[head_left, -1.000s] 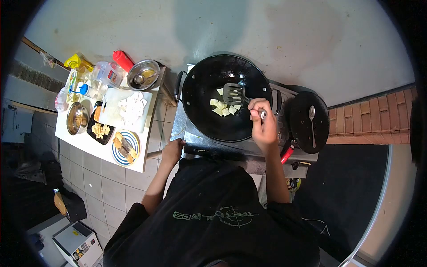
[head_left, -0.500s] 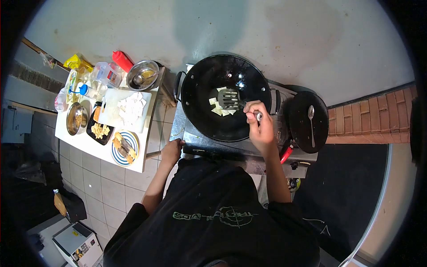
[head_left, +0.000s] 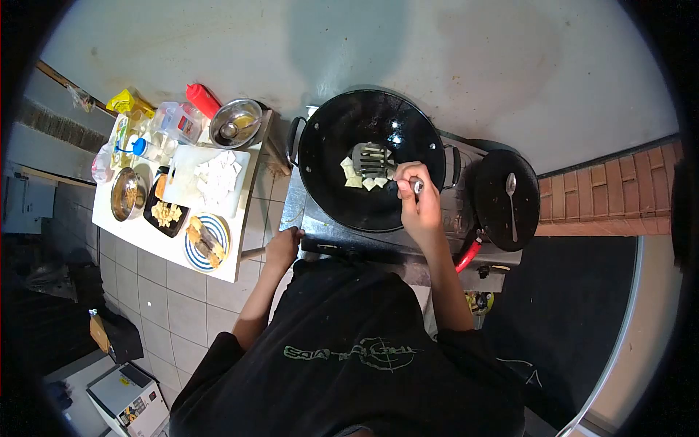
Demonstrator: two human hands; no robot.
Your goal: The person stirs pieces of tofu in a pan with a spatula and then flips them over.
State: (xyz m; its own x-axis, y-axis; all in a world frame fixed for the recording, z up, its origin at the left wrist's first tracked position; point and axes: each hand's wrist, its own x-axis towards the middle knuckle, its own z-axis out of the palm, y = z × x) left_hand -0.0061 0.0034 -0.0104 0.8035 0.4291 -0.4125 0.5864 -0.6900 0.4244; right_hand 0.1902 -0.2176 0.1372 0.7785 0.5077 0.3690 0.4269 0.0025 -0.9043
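Observation:
My right hand (head_left: 421,198) is closed round the handle of a slotted spatula (head_left: 373,162). The spatula's dark slotted head lies over several pale, cut pieces of food (head_left: 353,179), partly covering them. These pieces sit at the bottom of a large black wok (head_left: 335,204) with two loop handles, which stands on a metal stove (head_left: 314,227). At the stove's front left corner my left hand (head_left: 284,246) rests with its fingers curled over the edge.
On the left, a white table (head_left: 156,244) bears a cutting board (head_left: 186,193) with white pieces, a striped plate (head_left: 186,251), metal bowls (head_left: 251,136) and bottles. A black pan (head_left: 495,211) with a spoon (head_left: 512,207) lies right of the wok. The wall (head_left: 495,65) stands behind.
The spatula head has shifted slightly left over the food pieces, and my right hand has moved a little left with it. Some pieces have been pushed about. My left hand stays in place.

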